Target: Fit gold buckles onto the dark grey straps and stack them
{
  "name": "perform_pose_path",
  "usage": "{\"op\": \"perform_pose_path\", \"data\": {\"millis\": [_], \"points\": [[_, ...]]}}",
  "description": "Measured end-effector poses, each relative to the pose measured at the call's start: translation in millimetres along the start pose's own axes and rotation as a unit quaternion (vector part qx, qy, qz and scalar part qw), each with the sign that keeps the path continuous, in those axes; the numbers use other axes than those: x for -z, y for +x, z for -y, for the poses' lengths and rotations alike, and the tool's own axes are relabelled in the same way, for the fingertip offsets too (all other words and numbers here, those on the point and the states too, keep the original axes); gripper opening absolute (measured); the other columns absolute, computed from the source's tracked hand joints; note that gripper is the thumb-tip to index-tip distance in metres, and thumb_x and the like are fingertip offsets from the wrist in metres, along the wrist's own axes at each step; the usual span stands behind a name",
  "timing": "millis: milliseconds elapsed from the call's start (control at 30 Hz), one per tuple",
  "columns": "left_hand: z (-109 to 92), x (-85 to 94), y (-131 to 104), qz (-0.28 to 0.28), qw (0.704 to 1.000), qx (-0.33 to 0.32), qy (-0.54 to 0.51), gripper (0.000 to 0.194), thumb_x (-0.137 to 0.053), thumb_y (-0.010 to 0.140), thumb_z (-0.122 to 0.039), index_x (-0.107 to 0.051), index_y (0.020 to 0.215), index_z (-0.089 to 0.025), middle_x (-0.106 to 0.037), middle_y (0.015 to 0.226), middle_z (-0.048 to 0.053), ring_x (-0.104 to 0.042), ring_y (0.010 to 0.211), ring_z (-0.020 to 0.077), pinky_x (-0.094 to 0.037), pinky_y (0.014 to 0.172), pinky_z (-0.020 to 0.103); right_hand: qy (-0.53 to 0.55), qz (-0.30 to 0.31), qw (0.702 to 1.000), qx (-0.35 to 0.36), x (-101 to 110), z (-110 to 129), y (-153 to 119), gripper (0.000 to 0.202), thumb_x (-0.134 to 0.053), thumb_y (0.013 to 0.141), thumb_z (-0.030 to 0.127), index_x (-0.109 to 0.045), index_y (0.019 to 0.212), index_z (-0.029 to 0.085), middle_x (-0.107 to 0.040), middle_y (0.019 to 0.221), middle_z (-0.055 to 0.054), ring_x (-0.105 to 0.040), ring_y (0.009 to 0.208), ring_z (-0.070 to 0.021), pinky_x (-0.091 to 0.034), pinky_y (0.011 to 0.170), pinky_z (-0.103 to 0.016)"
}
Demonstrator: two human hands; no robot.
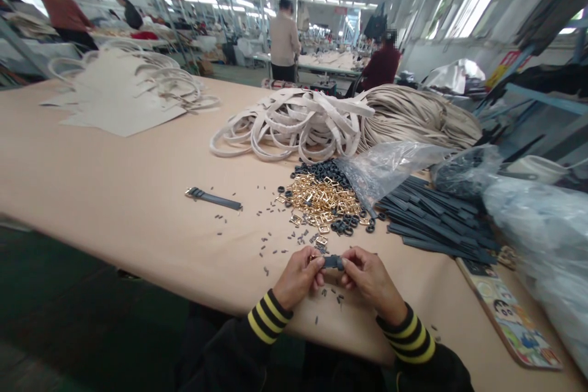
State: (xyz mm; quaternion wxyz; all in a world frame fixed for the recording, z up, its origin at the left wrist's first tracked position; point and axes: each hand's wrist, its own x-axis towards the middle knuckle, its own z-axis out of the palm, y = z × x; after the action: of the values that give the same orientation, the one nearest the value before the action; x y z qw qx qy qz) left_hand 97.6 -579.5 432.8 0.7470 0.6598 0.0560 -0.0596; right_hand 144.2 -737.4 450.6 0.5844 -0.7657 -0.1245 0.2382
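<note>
Between my two hands a short dark strap [331, 262] is stretched near the table's front edge. My left hand [301, 275] pinches its left end, where a bit of gold metal shows at the fingers. Thumb and fingers of my right hand [367, 275] are closed on the other end, by a dark loop. Just beyond lies a heap of gold buckles [321, 196], with dark strap loops [346, 223] around it. A finished-looking buckled strap [214, 198] rests alone to the left. Small dark offcuts [298, 236] are scattered about my hands.
Dark strips [436, 217] are stacked on the right beside clear plastic bags [528, 220] and a cartoon-patterned case [514, 318]. Pale looped straps [294, 125] and a strap bundle [413, 113] lie behind. Pale panels with handles [124, 92] sit far left. Other people work in the background.
</note>
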Motion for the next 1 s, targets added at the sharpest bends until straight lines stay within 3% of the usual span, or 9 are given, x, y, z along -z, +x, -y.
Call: {"op": "perform_pose_path", "data": {"millis": [300,533,867,1000], "points": [[-2,-1.2,0,0.008,0.999,0.012,-0.036,0.028,-0.051,0.076,-0.040,-0.043,0.070,-0.014,-0.054,0.046,-0.002,-0.047,0.036,0.0065,-0.035,0.037,0.015,0.012,-0.046,0.999,-0.007,4,-8,4,0.029,-0.051,0.075,0.045,-0.047,0.077,0.017,-0.052,0.050,0.004,-0.049,0.041,-0.0099,-0.042,0.042,-0.021],[1,-2.5,0,0.005,1.000,0.001,-0.025,0.028,-0.050,0.077,-0.041,-0.041,0.071,-0.015,-0.054,0.044,-0.002,-0.046,0.034,0.0070,-0.034,0.035,0.015,0.051,-0.023,0.998,-0.009,-4,2,-2,0.032,-0.055,0.072,0.048,-0.048,0.075,0.017,-0.052,0.055,0.003,-0.053,0.048,-0.0119,-0.048,0.049,-0.025],[10,-16.5,-4,-0.088,0.991,-0.040,0.088,0.016,-0.047,0.078,-0.032,-0.043,0.073,-0.017,-0.049,0.044,-0.005,-0.046,0.036,0.0088,-0.035,0.039,0.017,0.009,-0.045,0.999,-0.010,-6,5,-6,0.030,-0.055,0.070,0.047,-0.051,0.072,0.017,-0.052,0.056,0.002,-0.053,0.048,-0.0129,-0.048,0.049,-0.026],[11,-17.8,-5,-0.092,0.986,-0.067,0.120,0.013,-0.046,0.079,-0.030,-0.043,0.074,-0.018,-0.050,0.047,-0.005,-0.047,0.038,0.0089,-0.036,0.042,0.019,-0.007,-0.061,0.998,-0.007,-6,2,-5,0.027,-0.056,0.071,0.043,-0.051,0.073,0.016,-0.053,0.057,0.001,-0.053,0.048,-0.0132,-0.049,0.048,-0.026]]}}
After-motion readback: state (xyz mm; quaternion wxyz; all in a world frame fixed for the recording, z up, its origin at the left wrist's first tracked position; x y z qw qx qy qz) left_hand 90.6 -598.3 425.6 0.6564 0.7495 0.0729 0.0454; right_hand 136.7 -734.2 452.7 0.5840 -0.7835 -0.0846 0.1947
